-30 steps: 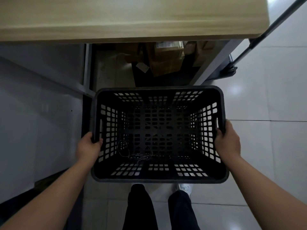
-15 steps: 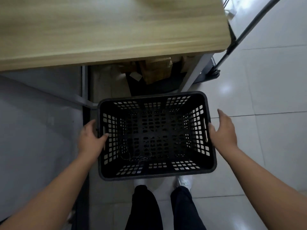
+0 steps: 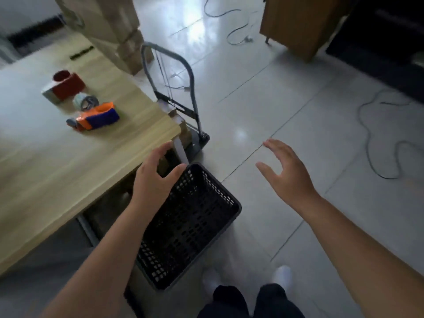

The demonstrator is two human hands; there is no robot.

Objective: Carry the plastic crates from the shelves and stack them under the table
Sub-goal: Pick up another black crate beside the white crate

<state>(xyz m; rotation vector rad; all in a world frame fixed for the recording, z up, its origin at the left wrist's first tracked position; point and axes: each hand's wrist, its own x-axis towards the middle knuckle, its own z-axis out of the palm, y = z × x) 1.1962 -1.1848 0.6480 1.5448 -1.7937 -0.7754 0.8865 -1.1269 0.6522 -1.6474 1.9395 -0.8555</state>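
- One black plastic crate (image 3: 195,226) sits on the pale tiled floor (image 3: 286,99) beside the wooden table (image 3: 57,161), its near-left part under the table edge.
- Crate walls and base are a perforated grid of small rectangular holes; the rim is solid with rounded corners, and the crate is empty.
- Left hand (image 3: 153,180) hovers over the crate's far-left corner, fingers spread, thumb close to the rim; whether it touches cannot be told.
- Right hand (image 3: 289,177) is held over the floor, well apart from the crate, fingers spread, holding nothing.
- A folding hand trolley (image 3: 181,95) stands upright just beyond the table corner.
- A tape dispenser (image 3: 96,117) lies on the tabletop.
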